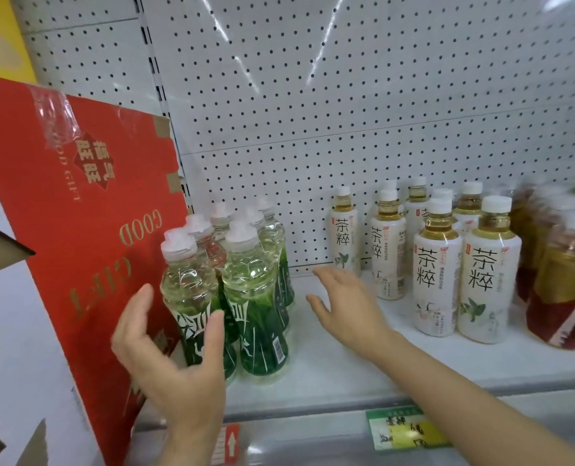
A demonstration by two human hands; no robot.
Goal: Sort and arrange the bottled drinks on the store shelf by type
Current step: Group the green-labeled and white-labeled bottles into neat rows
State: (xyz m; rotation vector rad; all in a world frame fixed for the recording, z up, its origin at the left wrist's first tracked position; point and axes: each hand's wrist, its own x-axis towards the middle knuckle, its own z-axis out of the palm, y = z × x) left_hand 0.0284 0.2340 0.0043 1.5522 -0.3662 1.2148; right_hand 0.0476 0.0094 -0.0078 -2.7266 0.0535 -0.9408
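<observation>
Several green-labelled clear bottles [257, 297] with white sport caps stand grouped at the shelf's left. My left hand [175, 358] is open, fingers curved around the front-left bottle [188, 290], apparently just off it. My right hand [343, 304] hovers open over the bare shelf [330, 371] to the right of that group, holding nothing. Further right stand several white-labelled tea bottles [437, 274] with white caps and pale yellow tea, in rows going back.
A red gift carton [77, 230] leans at the shelf's left end, touching the green bottles. Shrink-wrapped amber drink bottles [562, 284] fill the far right. White pegboard [346, 95] backs the shelf. Price tags [404, 428] line the front edge.
</observation>
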